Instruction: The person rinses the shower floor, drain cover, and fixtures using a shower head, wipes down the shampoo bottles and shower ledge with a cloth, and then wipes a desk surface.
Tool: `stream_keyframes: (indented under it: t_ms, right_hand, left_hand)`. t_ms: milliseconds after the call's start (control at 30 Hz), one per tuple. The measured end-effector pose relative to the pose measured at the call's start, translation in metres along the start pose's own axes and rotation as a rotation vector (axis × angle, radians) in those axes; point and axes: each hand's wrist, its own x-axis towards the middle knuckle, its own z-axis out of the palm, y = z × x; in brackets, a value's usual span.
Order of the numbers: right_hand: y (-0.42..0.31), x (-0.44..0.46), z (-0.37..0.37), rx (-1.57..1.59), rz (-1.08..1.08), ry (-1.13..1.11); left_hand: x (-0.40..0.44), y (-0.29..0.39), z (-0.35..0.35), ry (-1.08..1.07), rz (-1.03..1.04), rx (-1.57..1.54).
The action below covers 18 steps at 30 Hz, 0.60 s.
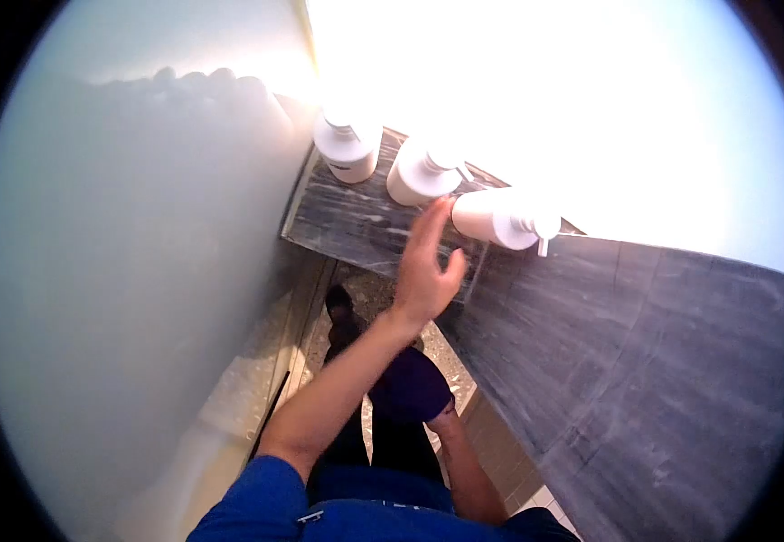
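The left hand (422, 278) is nearer — fingers (427, 230) extended, thumb (454, 263) apart, grasping nothing — beside the base of the rightmost pump bottle (489, 215) on the marble ledge (342, 219), its long axis running rightward, while purple cloth (408, 384) obscures the right hand's (443, 418) grip.

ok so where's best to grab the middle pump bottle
Probably around the wide body of the middle pump bottle, below its shoulder, with the left hand coming from the near side. The left bottle and right bottle flank it, while the near side faces the person. Its slim nozzle looks a poorer hold.
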Motion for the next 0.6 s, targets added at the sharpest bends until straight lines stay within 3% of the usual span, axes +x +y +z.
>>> stream_keyframes:
  t_ms: [33, 67, 100, 133, 233, 267, 333, 367, 400, 433, 467, 533, 600]
  right_hand:
    - [-0.023, 0.008, -0.006, 0.006, 0.01, -0.002]
    - [-0.046, 0.014, -0.012, 0.143, 0.212, -0.031]
    - [-0.051, 0.016, -0.01, 0.209, 0.306, -0.047]
    - [-0.056, 0.018, -0.009, 0.272, 0.401, -0.057]
    - [-0.053, 0.025, 0.006, 0.252, 0.194, -0.004]
    - [-0.039, 0.024, 0.011, 0.569, 0.294, 0.14]
    - [-0.042, 0.034, 0.015, 0.887, 0.39, 0.288]
    - [-0.044, 0.048, 0.013, 1.219, 0.298, 0.288]
    - [-0.052, 0.066, 0.01, 1.55, 0.203, 0.287]
    - [-0.041, 0.081, 0.008, 1.849, 0.029, 0.213]
    - [-0.046, 0.093, 0.009, 1.659, 0.12, 0.307]
    - [-0.05, 0.115, 0.012, 1.655, 0.046, 0.113]
    - [-0.051, 0.113, 0.015, 1.132, 0.287, 0.318]
  left_hand:
    - [-0.013, 0.004, -0.005, 0.227, -0.063, 0.051]
    - [-0.021, 0.006, -0.008, 0.454, -0.118, 0.104]
    - [-0.011, 0.0, -0.011, 0.535, -0.092, 0.191]
    - [0.004, -0.004, -0.011, 0.54, -0.087, 0.19]
    - [0.047, -0.013, -0.012, 0.522, -0.138, 0.082]
    - [0.044, -0.016, -0.015, 0.527, -0.143, 0.083]
    - [0.031, -0.01, -0.029, 0.439, -0.132, -0.047]
    - [0.012, -0.013, -0.034, 0.444, -0.074, -0.044]
    - [-0.01, 0.0, -0.052, 0.318, 0.029, 0.061]
    - [-0.035, 0.007, -0.059, 0.259, 0.064, -0.033]
    - [-0.06, 0.014, -0.066, 0.197, 0.093, -0.13]
    - [-0.091, 0.022, -0.084, 0.171, 0.078, -0.218]
    - [-0.091, 0.045, -0.112, 0.213, -0.115, -0.037]
